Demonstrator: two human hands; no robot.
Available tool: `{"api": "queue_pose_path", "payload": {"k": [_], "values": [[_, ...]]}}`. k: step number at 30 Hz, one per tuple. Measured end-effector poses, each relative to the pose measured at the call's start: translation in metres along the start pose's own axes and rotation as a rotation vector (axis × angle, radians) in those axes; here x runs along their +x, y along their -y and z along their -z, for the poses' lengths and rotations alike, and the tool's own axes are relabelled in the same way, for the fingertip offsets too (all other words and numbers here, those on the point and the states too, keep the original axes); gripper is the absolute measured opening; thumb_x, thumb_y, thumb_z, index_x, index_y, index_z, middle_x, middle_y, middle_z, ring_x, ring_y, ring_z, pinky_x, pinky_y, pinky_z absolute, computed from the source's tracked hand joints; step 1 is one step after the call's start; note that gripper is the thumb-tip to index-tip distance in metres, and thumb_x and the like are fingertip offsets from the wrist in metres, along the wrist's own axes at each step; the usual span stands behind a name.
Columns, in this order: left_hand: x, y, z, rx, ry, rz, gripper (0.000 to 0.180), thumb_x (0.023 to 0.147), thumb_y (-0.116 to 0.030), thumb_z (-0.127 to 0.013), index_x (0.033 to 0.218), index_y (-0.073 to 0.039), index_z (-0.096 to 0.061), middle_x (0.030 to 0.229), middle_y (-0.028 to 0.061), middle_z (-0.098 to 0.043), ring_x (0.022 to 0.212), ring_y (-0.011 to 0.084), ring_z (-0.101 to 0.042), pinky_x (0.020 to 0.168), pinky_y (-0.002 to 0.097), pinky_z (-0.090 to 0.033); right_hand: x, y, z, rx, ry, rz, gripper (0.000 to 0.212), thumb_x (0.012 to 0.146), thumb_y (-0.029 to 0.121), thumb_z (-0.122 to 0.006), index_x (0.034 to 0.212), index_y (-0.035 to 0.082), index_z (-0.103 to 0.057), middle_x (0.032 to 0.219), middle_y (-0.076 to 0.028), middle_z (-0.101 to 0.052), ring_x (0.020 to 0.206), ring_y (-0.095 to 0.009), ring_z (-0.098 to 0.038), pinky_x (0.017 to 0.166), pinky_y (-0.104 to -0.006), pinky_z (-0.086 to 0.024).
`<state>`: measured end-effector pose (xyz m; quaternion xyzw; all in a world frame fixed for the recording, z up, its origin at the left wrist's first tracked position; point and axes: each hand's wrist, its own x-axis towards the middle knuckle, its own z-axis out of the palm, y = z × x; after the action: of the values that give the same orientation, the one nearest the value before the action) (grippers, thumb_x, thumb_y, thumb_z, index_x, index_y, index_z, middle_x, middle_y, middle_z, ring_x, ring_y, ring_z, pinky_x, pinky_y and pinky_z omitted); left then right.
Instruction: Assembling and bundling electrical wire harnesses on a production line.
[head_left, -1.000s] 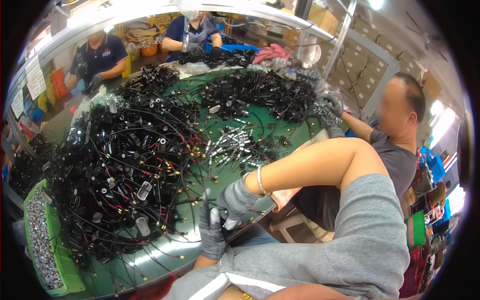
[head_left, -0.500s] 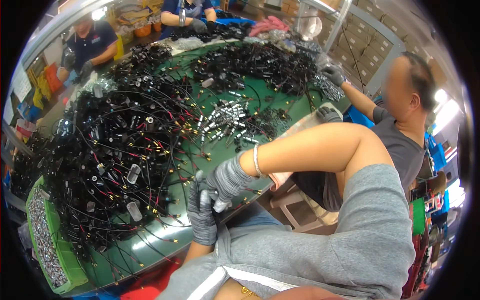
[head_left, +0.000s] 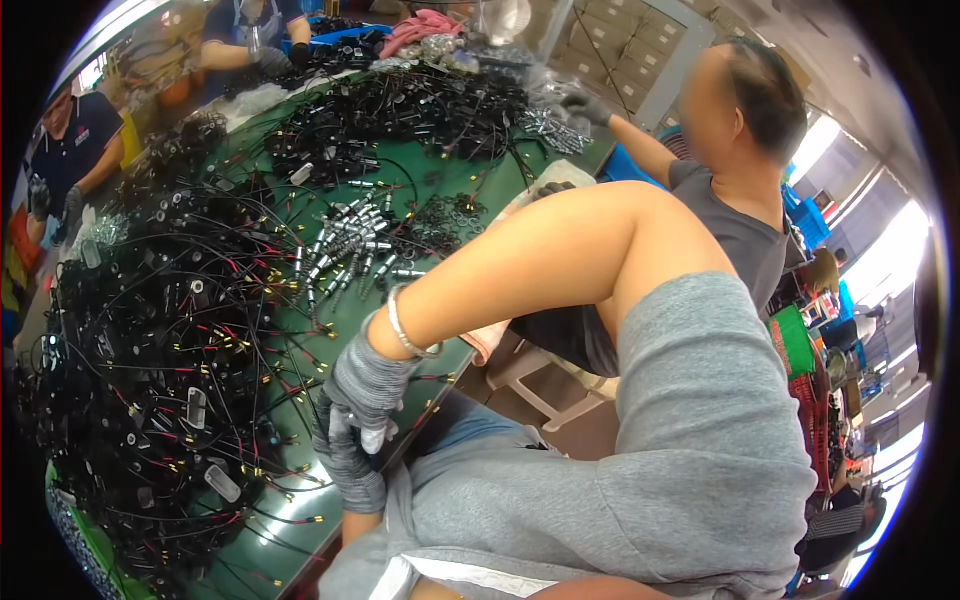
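Both my hands, in grey gloves, meet close together at the near edge of the green table (head_left: 290, 540). My right hand (head_left: 370, 388) curls over from above, its fingers closed against my left hand (head_left: 348, 462). The left hand's fingers are bent round below it. Whatever lies between them is hidden by the gloves. Left of them spreads a large heap of black cables with black housings (head_left: 130, 340), with red wires and brass-coloured tips. Beyond my right wrist lie a pile of silver metal cylinders (head_left: 345, 240) and a scatter of small black rings (head_left: 445, 222).
Another heap of black parts (head_left: 400, 115) covers the far table. A green bin (head_left: 95, 540) of small shiny pieces stands at the lower left. A co-worker in dark grey (head_left: 730, 220) sits at my right, one gloved hand at clear bags (head_left: 560, 115). Two more people work across the table.
My view has turned to the right, so the table and heaps sit further left in the picture. My hands stay pressed together at the table edge.
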<state>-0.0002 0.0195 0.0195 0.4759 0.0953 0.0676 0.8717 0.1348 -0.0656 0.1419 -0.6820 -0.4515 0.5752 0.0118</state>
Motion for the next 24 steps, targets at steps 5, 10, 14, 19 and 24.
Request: {"api": "queue_pose_path", "payload": {"k": [5, 10, 14, 19, 24], "values": [[-0.003, 0.010, 0.002, 0.092, -0.085, 0.006, 0.045, 0.094, -0.033, -0.055, 0.123, 0.001, -0.055, 0.099, 0.0113, -0.064, 0.083, 0.0188, -0.063, 0.070, 0.0308, -0.052, 0.019, -0.025, -0.014, -0.002, -0.138, -0.012, 0.054, 0.082, 0.040, -0.075, 0.117, 0.001, -0.061, 0.093, -0.008, -0.072, 0.084, -0.020, -0.067, 0.077, -0.0324, -0.053], [0.005, 0.014, 0.002, 0.051, 0.032, -0.036, 0.051, 0.092, -0.037, -0.058, 0.125, 0.001, -0.054, 0.105, 0.0121, -0.064, 0.088, 0.0194, -0.064, 0.076, 0.0307, -0.052, -0.006, -0.023, -0.026, 0.206, -0.206, 0.088, 0.065, 0.079, 0.034, -0.077, 0.129, 0.003, -0.050, 0.094, -0.010, -0.071, 0.085, -0.024, -0.067, 0.078, -0.0347, -0.053], [-0.004, 0.000, -0.012, 0.050, 0.053, -0.124, 0.047, 0.094, -0.034, -0.055, 0.125, 0.002, -0.053, 0.103, 0.0143, -0.065, 0.085, 0.0208, -0.066, 0.071, 0.0308, -0.055, -0.021, 0.003, -0.034, 0.099, -0.349, 0.042, 0.054, 0.081, 0.034, -0.075, 0.123, 0.005, -0.057, 0.099, -0.011, -0.071, 0.088, -0.025, -0.067, 0.081, -0.0360, -0.052], [-0.004, 0.003, -0.004, 0.062, -0.005, -0.052, 0.045, 0.096, -0.033, -0.051, 0.126, 0.001, -0.053, 0.094, 0.0164, -0.066, 0.073, 0.0207, -0.067, 0.065, 0.0313, -0.055, -0.026, 0.019, -0.018, 0.017, -0.209, -0.067, 0.059, 0.079, 0.034, -0.075, 0.125, 0.002, -0.055, 0.104, -0.016, -0.069, 0.096, -0.030, -0.065, 0.089, -0.0381, -0.050], [-0.003, -0.003, -0.013, 0.088, 0.005, -0.076, 0.047, 0.096, -0.036, -0.051, 0.126, 0.001, -0.052, 0.091, 0.0158, -0.066, 0.072, 0.0212, -0.067, 0.064, 0.0315, -0.056, -0.029, 0.025, -0.012, 0.065, -0.132, -0.120, 0.067, 0.078, 0.035, -0.077, 0.132, 0.003, -0.050, 0.106, -0.014, -0.069, 0.099, -0.028, -0.065, 0.090, -0.0375, -0.050]]}}
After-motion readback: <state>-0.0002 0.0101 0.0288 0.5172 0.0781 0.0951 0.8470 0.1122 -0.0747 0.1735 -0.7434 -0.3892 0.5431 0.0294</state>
